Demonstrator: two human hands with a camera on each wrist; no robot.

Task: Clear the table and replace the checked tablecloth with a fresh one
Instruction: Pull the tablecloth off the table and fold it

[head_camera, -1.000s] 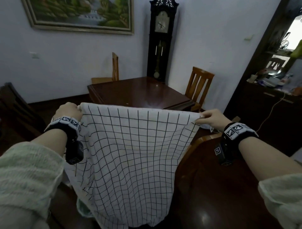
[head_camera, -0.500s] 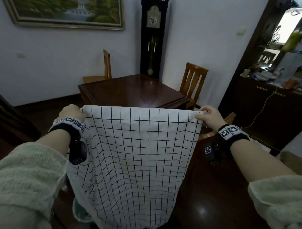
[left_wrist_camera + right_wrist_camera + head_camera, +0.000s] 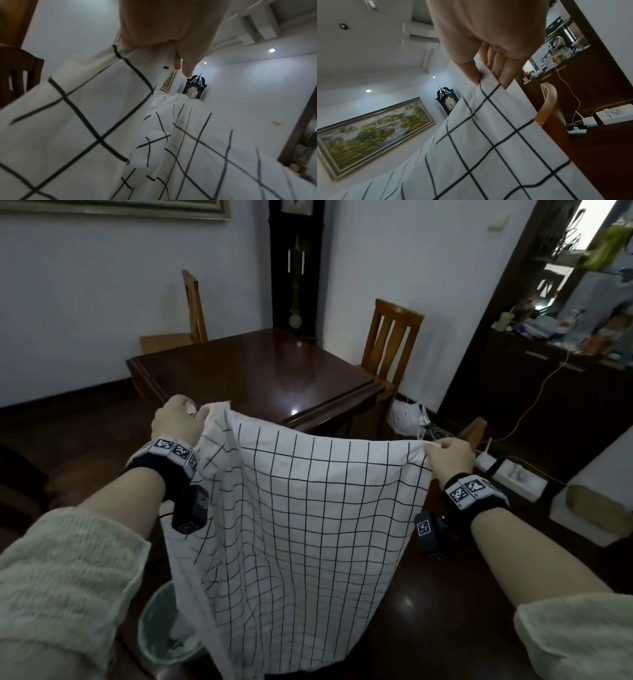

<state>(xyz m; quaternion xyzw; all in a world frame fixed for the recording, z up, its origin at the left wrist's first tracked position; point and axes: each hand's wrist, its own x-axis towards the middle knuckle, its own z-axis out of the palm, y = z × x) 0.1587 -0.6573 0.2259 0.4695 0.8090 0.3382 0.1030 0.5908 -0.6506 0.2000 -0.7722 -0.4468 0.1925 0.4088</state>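
Note:
A white tablecloth with a black check [image 3: 305,535] hangs in front of me, held up by its top edge. My left hand [image 3: 178,419] grips the bunched upper left corner [image 3: 130,54]. At the upper right corner my right hand [image 3: 445,455] pinches the cloth [image 3: 488,121] between thumb and fingertips [image 3: 474,73]. The cloth's lower end drapes down past my arms. Beyond it stands the bare dark wooden table [image 3: 260,371], with nothing on it.
Two wooden chairs [image 3: 394,337] stand at the table's far sides, a tall clock [image 3: 296,265] behind. A pale green bin [image 3: 164,631] sits low on the left under the cloth. A dark sideboard [image 3: 548,392], cables and white boxes [image 3: 513,477] fill the right.
Both hands have drawn closer together and lower, so the top edge sags and the left corner is bunched. My view has tilted down.

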